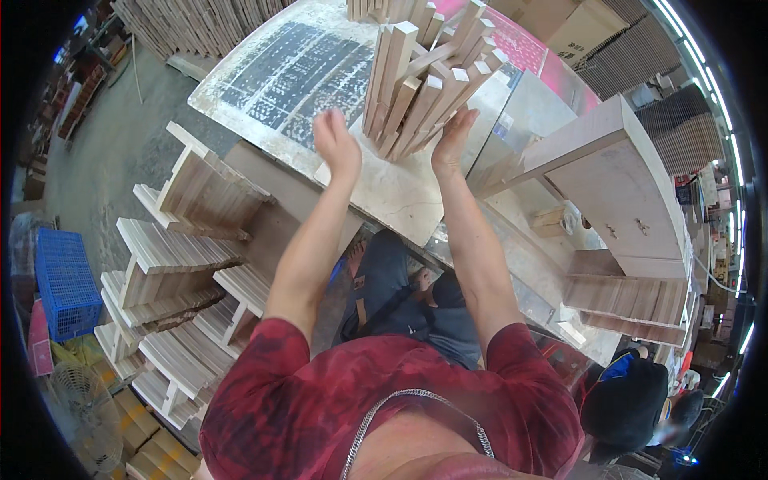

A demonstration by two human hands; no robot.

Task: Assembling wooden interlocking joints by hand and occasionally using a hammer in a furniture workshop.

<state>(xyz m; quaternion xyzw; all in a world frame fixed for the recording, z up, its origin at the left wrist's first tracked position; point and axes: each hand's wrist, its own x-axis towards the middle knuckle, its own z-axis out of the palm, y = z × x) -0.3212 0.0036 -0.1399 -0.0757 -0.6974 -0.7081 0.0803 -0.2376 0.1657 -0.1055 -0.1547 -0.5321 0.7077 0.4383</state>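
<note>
A bundle of square wooden sticks (424,88) stands upright on the worktable (400,188), several of them leaning at different angles. My right hand (454,142) is at the bundle's right side, fingers stretched upward along the sticks; whether it touches them is unclear. To the left of the bundle, a gap away from it, my left hand (336,146) is raised over the table. Its fingers are blurred and partly turned away, and no object shows in it.
Stacked slatted wooden pieces (184,256) rise at my left, beyond them a blue plastic crate (68,284). A wooden cabinet-like box (616,192) stands at the right, near a machine surface. More wooden strips (192,24) are piled at the far left. Cardboard boxes (584,28) sit at the far right.
</note>
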